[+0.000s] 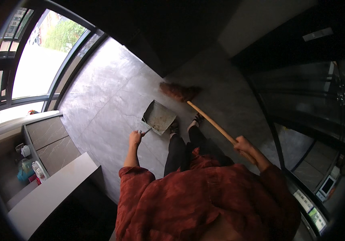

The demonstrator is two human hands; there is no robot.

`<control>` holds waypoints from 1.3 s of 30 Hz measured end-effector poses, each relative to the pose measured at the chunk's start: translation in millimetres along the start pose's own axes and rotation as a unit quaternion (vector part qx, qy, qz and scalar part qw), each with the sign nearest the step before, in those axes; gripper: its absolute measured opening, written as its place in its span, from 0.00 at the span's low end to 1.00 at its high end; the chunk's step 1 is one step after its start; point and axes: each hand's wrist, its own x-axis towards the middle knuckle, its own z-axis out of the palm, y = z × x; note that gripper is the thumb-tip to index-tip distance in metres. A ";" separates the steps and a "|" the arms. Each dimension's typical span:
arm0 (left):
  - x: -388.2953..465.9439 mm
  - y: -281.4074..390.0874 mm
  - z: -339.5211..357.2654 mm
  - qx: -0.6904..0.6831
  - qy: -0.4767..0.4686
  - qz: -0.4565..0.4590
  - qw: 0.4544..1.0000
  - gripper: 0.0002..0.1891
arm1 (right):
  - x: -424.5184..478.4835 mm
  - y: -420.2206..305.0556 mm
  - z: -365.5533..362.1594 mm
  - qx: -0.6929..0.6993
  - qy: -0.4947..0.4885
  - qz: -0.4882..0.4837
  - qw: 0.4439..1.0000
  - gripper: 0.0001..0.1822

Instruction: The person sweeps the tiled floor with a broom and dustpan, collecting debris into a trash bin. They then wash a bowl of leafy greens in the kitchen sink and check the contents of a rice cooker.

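My left hand [135,138] is closed around the thin handle of a dustpan. The metal-looking dustpan [160,113] rests on the floor in front of my left foot, with loose dirt spread over its bottom. In my right hand [243,144] is the wooden handle [213,122] of a broom, which slants away from me. Its reddish-brown bristle head [178,91] is on or just above the floor beyond the dustpan, slightly blurred; I cannot tell whether it touches. The two tools are apart.
The grey tiled floor [100,99] runs to a glass door frame [67,64] at the far left. A counter with a white top [55,183] and marbled panels [50,132] stands at left, items behind it. A dark cabinet edge [160,60] lies ahead; dark glass [299,93] is at right.
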 end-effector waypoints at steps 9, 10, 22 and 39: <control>10.7 -13.8 -15.6 0.007 -0.040 0.005 0.999 0.17 | -7.3 -0.4 8.7 0.223 0.073 -0.076 0.969 0.08; 14.2 -16.7 -16.9 0.011 -0.042 0.007 0.999 0.16 | 16.7 -4.6 9.2 0.219 0.084 -0.084 0.968 0.09; 68.5 -27.0 -34.8 0.067 -0.036 0.029 0.997 0.17 | 40.3 -33.0 146.7 -0.049 0.013 0.125 0.991 0.12; 18.9 -83.8 -44.0 0.009 -0.046 -0.018 0.999 0.19 | -68.7 -60.1 128.2 0.078 0.049 0.033 0.995 0.08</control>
